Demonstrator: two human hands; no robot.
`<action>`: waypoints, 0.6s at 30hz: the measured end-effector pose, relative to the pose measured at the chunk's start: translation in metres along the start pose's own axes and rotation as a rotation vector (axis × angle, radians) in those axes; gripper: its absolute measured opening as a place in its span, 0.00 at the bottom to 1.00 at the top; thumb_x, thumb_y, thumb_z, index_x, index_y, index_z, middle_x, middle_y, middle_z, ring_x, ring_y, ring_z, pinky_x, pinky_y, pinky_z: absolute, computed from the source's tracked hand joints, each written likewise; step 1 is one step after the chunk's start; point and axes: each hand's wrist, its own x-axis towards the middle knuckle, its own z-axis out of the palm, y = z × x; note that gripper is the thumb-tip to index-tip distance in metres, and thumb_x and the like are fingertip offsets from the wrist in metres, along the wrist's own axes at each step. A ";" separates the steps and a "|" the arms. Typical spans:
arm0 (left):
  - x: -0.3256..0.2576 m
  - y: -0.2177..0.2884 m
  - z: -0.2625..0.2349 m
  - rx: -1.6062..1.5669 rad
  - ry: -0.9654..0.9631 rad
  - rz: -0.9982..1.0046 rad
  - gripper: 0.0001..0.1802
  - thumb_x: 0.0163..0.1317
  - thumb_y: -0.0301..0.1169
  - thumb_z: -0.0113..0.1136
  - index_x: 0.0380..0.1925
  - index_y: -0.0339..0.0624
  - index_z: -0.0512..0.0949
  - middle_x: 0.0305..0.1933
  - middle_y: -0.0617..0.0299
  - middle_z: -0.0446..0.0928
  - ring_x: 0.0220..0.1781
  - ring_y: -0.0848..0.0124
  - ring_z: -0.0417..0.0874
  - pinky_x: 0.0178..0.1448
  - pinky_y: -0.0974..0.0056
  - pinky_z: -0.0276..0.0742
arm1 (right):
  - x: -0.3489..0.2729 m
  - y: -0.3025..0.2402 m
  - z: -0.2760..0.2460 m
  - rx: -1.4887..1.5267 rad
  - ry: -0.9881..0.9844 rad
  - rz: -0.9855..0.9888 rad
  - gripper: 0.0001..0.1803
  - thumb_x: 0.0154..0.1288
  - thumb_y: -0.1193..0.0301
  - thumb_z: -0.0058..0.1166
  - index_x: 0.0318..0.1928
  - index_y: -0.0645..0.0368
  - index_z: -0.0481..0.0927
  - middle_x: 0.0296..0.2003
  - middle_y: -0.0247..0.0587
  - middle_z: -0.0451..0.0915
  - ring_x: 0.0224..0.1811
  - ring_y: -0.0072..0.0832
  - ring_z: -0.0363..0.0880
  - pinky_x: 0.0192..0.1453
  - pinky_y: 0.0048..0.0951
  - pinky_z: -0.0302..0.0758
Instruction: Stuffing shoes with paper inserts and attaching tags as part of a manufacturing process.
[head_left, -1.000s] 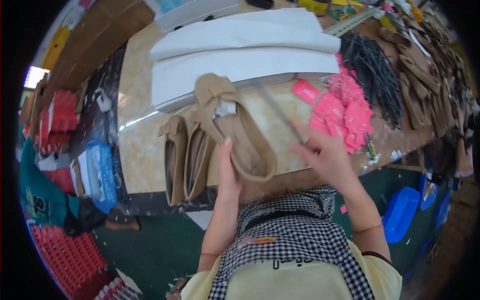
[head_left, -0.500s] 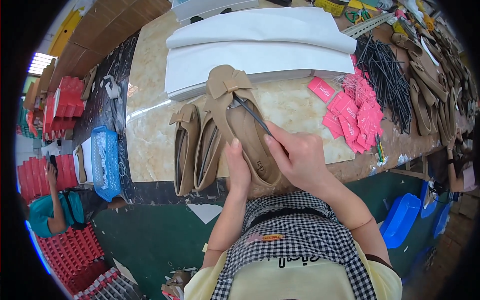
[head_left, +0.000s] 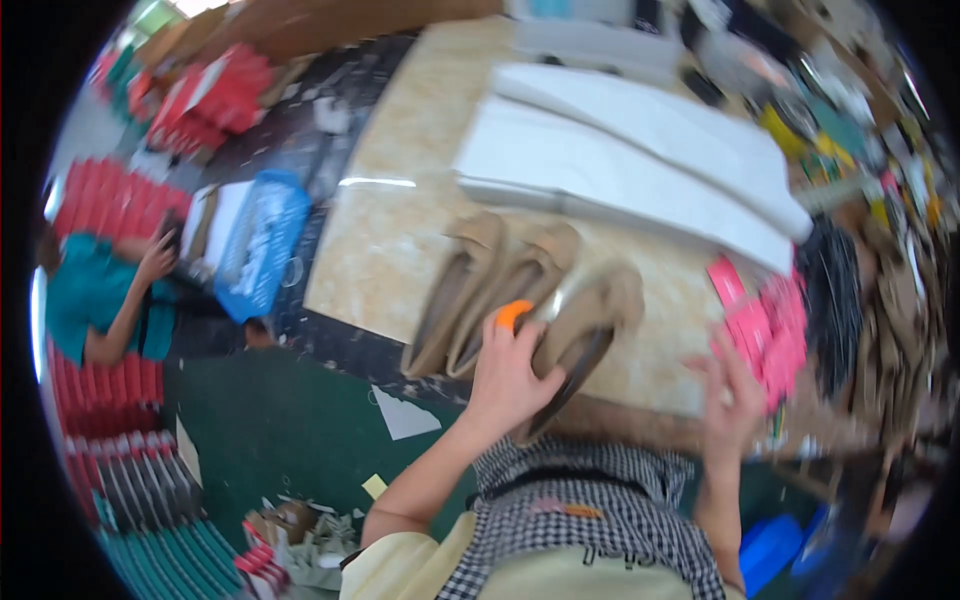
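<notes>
My left hand (head_left: pixel 510 375) grips a tan flat shoe (head_left: pixel 603 312) by its side, its toe pointing away from me. Something orange (head_left: pixel 513 315) shows at a fingertip of that hand. Just left of it, two more tan flats with bows, one shoe (head_left: pixel 522 290) and another shoe (head_left: pixel 455 290), lie on the table side by side. My right hand (head_left: pixel 735 405) is over the table's near edge beside the pink hang tags (head_left: pixel 765 335). Its fingers are apart and blurred, and I see nothing in them.
White paper sheets (head_left: pixel 620 160) lie stacked behind the shoes. Dark thin sticks (head_left: pixel 832 300) and piled tan shoes (head_left: pixel 895 330) are at the right. A blue basket (head_left: pixel 265 245) stands at the left, near a person in teal (head_left: pixel 110 300) holding a dark object.
My right hand has let go of the dark stick at the shoe and moved right, toward the tags. My left hand has shifted its hold on the shoe. The whole view has turned.
</notes>
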 end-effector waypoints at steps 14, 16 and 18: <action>0.131 -0.138 -0.198 0.419 0.244 -0.081 0.17 0.49 0.34 0.64 0.41 0.44 0.78 0.56 0.44 0.72 0.54 0.45 0.76 0.56 0.50 0.75 | -0.022 0.085 0.015 -0.084 -0.238 0.199 0.13 0.67 0.78 0.50 0.49 0.66 0.83 0.25 0.45 0.82 0.26 0.29 0.81 0.34 0.28 0.75; 0.232 -0.181 -0.269 0.483 0.357 -0.041 0.21 0.49 0.36 0.66 0.46 0.44 0.79 0.39 0.43 0.79 0.42 0.47 0.82 0.48 0.48 0.79 | -0.022 0.087 0.006 -0.067 -0.179 0.294 0.13 0.69 0.79 0.49 0.50 0.67 0.82 0.25 0.43 0.82 0.28 0.24 0.81 0.33 0.24 0.74; 0.301 -0.216 -0.334 0.743 0.668 -0.060 0.25 0.53 0.45 0.66 0.49 0.45 0.78 0.40 0.47 0.82 0.44 0.50 0.84 0.47 0.48 0.79 | -0.013 0.081 -0.004 -0.154 -0.202 0.186 0.12 0.65 0.78 0.52 0.47 0.64 0.83 0.26 0.48 0.82 0.26 0.37 0.81 0.35 0.33 0.76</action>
